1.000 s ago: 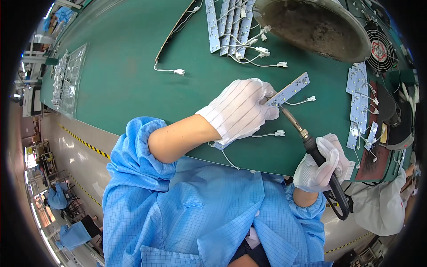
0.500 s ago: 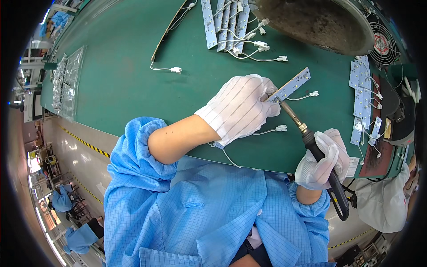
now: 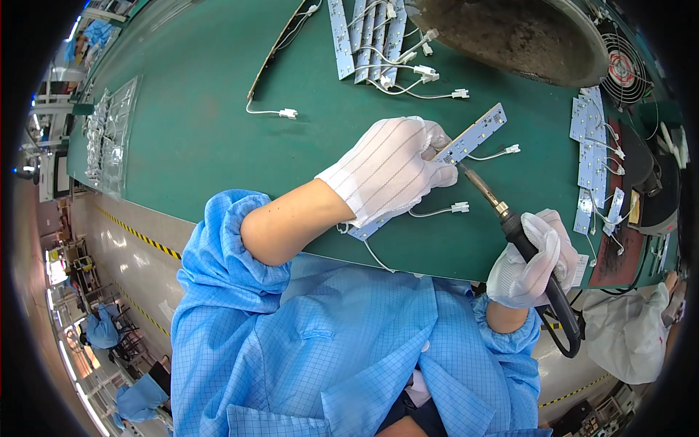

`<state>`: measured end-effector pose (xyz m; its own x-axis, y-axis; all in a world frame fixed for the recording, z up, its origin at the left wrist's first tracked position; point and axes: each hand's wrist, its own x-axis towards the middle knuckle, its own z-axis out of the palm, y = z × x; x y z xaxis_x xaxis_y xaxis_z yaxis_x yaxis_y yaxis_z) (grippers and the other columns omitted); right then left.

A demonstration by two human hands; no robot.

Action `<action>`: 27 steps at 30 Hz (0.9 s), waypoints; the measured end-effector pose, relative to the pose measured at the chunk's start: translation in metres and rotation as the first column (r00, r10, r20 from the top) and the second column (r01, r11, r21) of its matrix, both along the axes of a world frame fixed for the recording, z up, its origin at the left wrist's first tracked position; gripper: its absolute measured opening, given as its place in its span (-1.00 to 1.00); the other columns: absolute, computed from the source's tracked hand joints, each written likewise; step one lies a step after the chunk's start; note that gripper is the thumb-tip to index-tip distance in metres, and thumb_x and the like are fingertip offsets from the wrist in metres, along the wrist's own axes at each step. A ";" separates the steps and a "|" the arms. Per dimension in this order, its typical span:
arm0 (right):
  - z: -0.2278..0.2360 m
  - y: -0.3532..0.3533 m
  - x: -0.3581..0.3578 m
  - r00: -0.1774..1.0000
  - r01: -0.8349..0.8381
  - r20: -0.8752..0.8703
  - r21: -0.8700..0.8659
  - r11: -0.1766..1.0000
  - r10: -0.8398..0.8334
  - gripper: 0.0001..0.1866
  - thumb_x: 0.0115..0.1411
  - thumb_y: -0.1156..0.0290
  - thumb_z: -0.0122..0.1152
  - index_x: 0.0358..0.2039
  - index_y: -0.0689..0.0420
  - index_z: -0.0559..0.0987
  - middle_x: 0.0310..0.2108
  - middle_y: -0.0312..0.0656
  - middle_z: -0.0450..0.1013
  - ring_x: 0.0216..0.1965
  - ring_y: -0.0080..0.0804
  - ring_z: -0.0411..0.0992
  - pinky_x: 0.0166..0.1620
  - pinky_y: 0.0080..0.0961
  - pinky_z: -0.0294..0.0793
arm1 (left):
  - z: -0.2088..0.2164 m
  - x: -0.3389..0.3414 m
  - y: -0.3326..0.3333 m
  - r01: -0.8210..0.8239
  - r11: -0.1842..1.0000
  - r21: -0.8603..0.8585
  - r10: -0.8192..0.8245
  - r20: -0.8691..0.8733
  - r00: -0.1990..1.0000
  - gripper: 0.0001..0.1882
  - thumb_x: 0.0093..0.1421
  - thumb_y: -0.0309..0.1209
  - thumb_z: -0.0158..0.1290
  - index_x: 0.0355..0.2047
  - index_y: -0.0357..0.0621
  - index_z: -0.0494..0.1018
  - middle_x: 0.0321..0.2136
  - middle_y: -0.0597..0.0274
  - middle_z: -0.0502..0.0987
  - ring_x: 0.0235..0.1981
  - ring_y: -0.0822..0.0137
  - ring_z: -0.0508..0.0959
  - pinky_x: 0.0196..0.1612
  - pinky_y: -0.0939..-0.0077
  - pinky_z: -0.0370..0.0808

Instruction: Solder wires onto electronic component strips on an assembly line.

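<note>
In the head view, the left hand (image 3: 389,171), in a white striped fabric glove, lies in the middle of the frame on a long narrow white LED strip board (image 3: 477,135). The fingers are curled down and press the board onto the green work mat (image 3: 189,124). The board runs diagonally from the lower middle to the upper right, and its upper end sticks out past the fingertips. Thin white wires with small white connectors (image 3: 460,207) come out from under this hand.

The right hand (image 3: 531,258), also in a white glove, is at the lower right of the frame. Its fingers are closed firmly around the black handle of a soldering iron (image 3: 510,218). The metal tip of the iron points up and to the left and meets the strip board just beside the left fingertips. The black cable of the iron hangs down below the hand.

At the top middle of the frame lie several more white LED strips with wires (image 3: 368,36). Right of them is a big round dirty metal dish (image 3: 510,33). A small fan with a round grille (image 3: 625,69) is in the upper right corner, and more white boards (image 3: 590,153) lie at the right edge. A transparent plastic tray (image 3: 109,135) rests at the upper left. Both arms have light blue sleeves (image 3: 226,240)
</note>
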<state>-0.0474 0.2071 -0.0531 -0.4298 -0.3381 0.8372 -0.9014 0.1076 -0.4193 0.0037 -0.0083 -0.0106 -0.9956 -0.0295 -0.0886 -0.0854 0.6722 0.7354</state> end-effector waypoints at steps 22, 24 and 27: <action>0.008 -0.003 -0.002 0.997 -0.070 -0.030 0.042 0.997 0.071 -0.84 0.06 0.58 -0.06 -0.31 0.33 0.34 -0.55 0.05 0.45 -0.69 -0.30 0.34 -0.60 -0.43 0.31 | -0.006 0.000 -0.004 0.002 1.000 -0.012 -0.002 -0.015 1.000 -0.68 0.01 -0.27 0.06 -0.38 -0.34 0.50 -0.56 -0.10 0.45 -0.50 -0.02 0.47 -0.40 0.26 0.41; 0.008 -0.002 0.005 1.000 -0.023 0.014 0.055 0.998 0.023 -0.82 0.14 0.56 -0.10 -0.25 0.36 0.35 -0.50 0.03 0.42 -0.62 -0.31 0.35 -0.53 -0.39 0.38 | -0.005 -0.001 -0.006 0.148 0.975 -0.165 -0.178 -0.185 0.966 -0.66 0.03 -0.23 0.07 -0.36 -0.31 0.50 -0.57 -0.10 0.46 -0.51 -0.03 0.49 -0.41 0.26 0.42; 0.007 0.002 0.007 0.988 0.055 0.146 0.001 0.999 -0.054 -0.77 0.23 0.47 -0.18 -0.26 0.38 0.40 -0.46 -0.02 0.40 -0.53 -0.32 0.39 -0.39 -0.34 0.47 | 0.023 0.000 -0.014 0.148 0.989 0.029 -0.150 0.280 0.948 -0.61 0.07 -0.13 0.07 -0.35 -0.27 0.51 -0.58 -0.07 0.49 -0.52 0.00 0.51 -0.42 0.28 0.44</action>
